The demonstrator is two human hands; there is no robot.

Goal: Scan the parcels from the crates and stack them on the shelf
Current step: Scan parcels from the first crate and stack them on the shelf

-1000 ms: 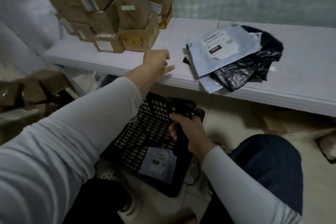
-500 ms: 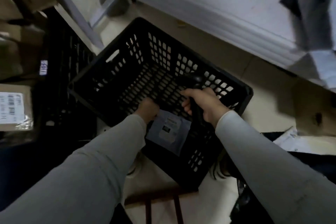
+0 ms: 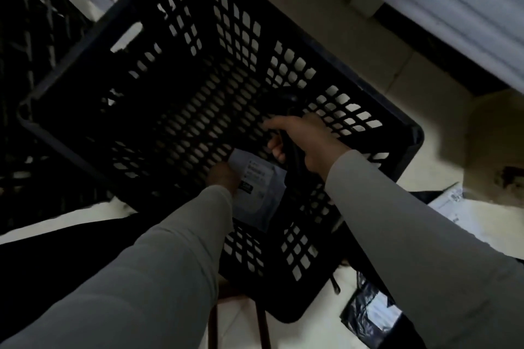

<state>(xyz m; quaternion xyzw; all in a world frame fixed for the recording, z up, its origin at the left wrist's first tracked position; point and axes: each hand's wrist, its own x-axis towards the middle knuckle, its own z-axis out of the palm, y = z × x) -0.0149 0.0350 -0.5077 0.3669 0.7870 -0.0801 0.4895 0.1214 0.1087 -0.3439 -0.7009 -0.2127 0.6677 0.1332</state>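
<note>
- Parcel [image 3: 259, 190]: a flat grey mailer with its printed label facing up. It lies on the floor of the black crate [image 3: 408, 136], by the crate's near wall, just below the middle of the frame.
- Its long axis runs steeply from upper left to lower right of the frame. The label text runs across the short way.
- Against half a second ago, the parcel sits in the same spot in the crate. The crate fills more of the picture and the shelf [image 3: 453, 8] edge is pushed to the upper right corner.
- The left hand [image 3: 224, 178], up at the shelf edge a second ago, now overlaps the parcel's left edge more than in the last frame.
- Left hand pose: sleeve comes in from lower left, back of hand upward, fingers hidden beneath. I cannot tell whether they grip the parcel or only touch it.
- Right hand [image 3: 306, 142]: arm comes in from lower right, fingers wrapped round the dark handle of the scanner [image 3: 293, 159], just beyond the parcel's upper right. The forefinger is now stretched out toward the left; earlier it was curled with the others.
</note>
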